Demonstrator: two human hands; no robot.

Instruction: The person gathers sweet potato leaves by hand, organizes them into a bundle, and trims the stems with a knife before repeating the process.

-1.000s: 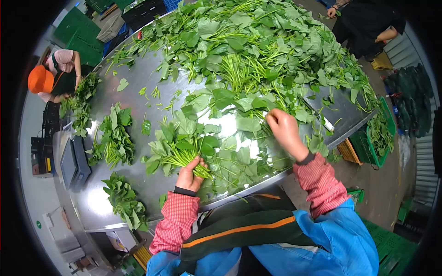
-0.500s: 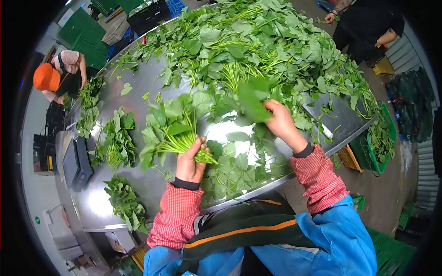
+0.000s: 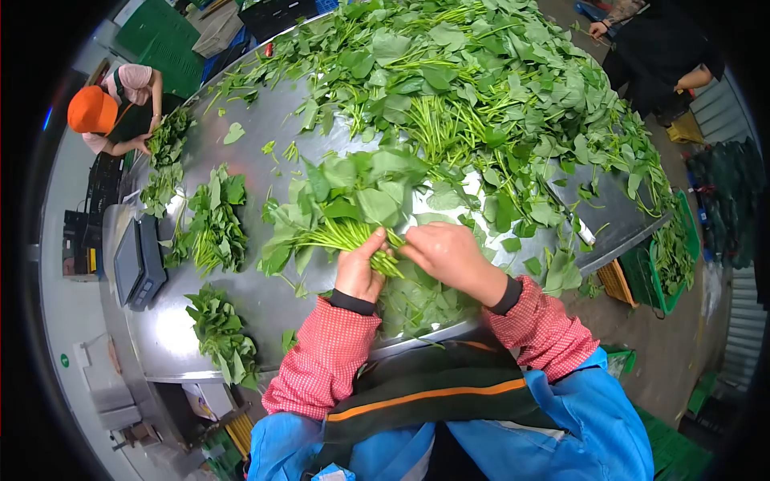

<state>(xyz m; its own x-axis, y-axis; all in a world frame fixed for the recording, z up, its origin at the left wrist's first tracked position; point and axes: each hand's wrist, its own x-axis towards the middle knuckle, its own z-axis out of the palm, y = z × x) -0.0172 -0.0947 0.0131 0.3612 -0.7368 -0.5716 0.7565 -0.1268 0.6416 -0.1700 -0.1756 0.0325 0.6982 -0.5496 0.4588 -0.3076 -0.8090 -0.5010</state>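
My left hand (image 3: 361, 271) is wrapped round the stems of a bunch of leafy greens (image 3: 341, 228), thumb on top, cut ends poking out toward the right. Close beside it, my right hand (image 3: 451, 255) is closed, its fingertips pinching stems at the bunch's right side. Slightly blurred leaves fan out above both hands. Loose leaves (image 3: 425, 301) lie on the metal table under the right hand. Beyond, a big heap of the same greens (image 3: 481, 96) covers the table's far and right parts.
Finished-looking bunches (image 3: 216, 228) and another bunch (image 3: 222, 333) lie to the left, near a grey scale (image 3: 138, 260). A white-handled tool (image 3: 584, 232) rests at the right edge. Green crate (image 3: 666, 268) stands beyond. A co-worker in an orange cap (image 3: 92, 110) handles greens; another person (image 3: 662, 52) stands far right.
My right hand has come left and down from the heap's edge, with its greens, to the bunch in my left hand. The view has shifted slightly.
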